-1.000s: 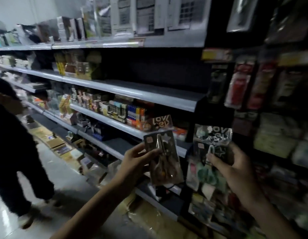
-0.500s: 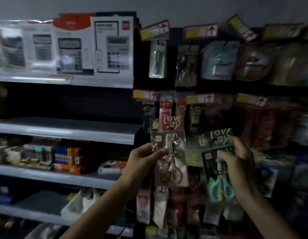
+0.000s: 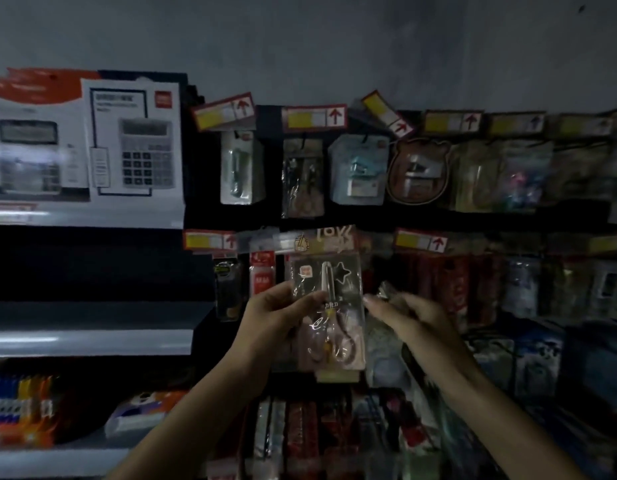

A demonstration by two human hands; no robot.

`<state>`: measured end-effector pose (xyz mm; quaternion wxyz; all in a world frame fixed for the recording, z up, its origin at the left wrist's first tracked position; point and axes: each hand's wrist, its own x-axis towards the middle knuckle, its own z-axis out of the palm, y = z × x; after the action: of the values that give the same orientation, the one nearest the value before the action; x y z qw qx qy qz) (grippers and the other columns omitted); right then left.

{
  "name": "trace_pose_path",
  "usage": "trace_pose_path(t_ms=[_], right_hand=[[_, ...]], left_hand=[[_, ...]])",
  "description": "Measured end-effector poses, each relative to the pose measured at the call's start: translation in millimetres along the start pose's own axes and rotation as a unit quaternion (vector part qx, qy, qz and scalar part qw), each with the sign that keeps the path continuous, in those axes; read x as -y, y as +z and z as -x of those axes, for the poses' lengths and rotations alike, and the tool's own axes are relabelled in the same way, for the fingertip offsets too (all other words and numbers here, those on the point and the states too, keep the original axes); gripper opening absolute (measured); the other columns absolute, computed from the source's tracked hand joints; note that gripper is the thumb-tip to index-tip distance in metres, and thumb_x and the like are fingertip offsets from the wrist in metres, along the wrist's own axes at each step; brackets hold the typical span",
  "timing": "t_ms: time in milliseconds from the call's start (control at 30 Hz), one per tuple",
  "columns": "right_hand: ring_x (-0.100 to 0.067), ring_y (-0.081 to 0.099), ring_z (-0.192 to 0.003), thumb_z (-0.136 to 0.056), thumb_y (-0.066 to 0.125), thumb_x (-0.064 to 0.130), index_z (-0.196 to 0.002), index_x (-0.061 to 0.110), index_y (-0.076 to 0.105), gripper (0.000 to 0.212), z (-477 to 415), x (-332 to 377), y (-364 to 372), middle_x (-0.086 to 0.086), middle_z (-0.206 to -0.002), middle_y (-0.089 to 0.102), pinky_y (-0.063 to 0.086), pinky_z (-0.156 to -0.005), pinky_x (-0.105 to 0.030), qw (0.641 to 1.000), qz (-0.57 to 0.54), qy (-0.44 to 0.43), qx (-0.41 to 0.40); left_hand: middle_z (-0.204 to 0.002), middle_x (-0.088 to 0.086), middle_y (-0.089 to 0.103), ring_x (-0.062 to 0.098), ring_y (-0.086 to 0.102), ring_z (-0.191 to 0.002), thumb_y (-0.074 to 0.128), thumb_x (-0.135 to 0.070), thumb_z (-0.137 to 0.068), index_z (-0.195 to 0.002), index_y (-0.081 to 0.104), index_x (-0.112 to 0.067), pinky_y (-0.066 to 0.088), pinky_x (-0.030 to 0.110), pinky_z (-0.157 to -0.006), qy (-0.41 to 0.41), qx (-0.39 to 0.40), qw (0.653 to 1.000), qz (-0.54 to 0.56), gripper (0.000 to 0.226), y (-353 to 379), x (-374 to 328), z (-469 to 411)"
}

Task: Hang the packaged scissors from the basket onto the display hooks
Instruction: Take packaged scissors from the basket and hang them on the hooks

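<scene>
While the dim light hides the display hooks themselves, the packaged scissors (image 3: 329, 306) are seen in the middle of the frame, held upright in front of the middle row of hanging goods. The long axis of the pack runs from top to bottom, blades up and handles down. Its header card (image 3: 321, 242) is at the level of the yellow price tags (image 3: 420, 242), where a hook is judged to stick out.

The pack is pinched at its left edge by the left hand (image 3: 272, 320): the thumb is laid on the front and the other fingers are hidden behind. So the pack lies just right of and above this grip, and the left hand is clearly the nearer one. Its forearm is slanted up from the lower centre of the frame.

The right hand (image 3: 414, 320) is stretched from the lower right toward the right edge of the pack, fingers pointing left, close but apparently not touching. It is blurred, something shiny is seen just behind its fingertips, and it cannot be told whether this grip holds anything.

For the coming move, the hole in the header must be brought onto the hook tip. The basket is not in view.
</scene>
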<state>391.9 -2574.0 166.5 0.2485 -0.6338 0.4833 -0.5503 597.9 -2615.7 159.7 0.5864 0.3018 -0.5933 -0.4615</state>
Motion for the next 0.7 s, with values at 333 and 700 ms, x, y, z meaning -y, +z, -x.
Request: trace_pose_path(t_ms=[333,700], right_hand=[[0.001,0.061,-0.089,-0.081,0.078,0.048,-0.113,0.032,0.073,0.035,-81,21,-41,0.020,-0.092,0.068,0.043,-0.072,-0.021,0.996,-0.036,-0.002,0.076],[0.014,0.064,-0.076,-0.087,0.077,0.034,-0.085,0.026,0.079,0.009,-145,47,3,0.022,-0.079,0.074,0.040,-0.068,-0.016,0.996,-0.064,-0.052,0.022]], left_hand=[[-0.098,0.019,0.076,0.033,0.071,-0.085,0.074,-0.021,-0.088,-0.099,0.077,-0.008,0.057,0.047,-0.081,0.051,-0.011,0.997,-0.051,0.018,29,-13,-52],[-0.107,0.029,0.071,0.058,0.060,-0.107,0.077,-0.028,-0.084,-0.106,0.076,-0.007,0.047,0.071,-0.095,0.062,0.013,0.996,-0.067,0.030,-9,-38,-85]])
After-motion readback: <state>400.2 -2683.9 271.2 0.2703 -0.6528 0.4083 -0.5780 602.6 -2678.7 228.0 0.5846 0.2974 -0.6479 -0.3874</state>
